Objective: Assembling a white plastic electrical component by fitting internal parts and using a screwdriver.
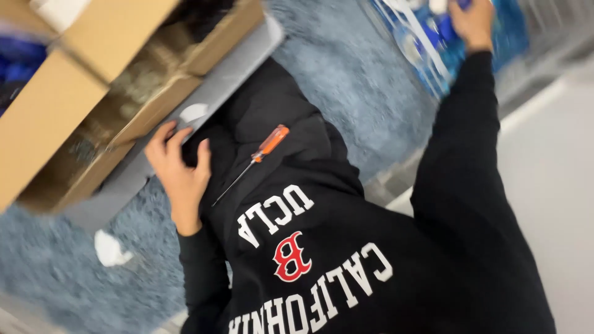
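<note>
Head view: an open brown cardboard box (55,105) is seen at upper left on a grey panel (204,93), whose edge is touched by the left hand (179,170) with fingers spread. An orange-handled screwdriver (250,162) lies on the dark sweatshirt (322,247). A blue plastic package (433,46) at upper right is met by the right hand (473,23); its finger state cannot be told.
</note>
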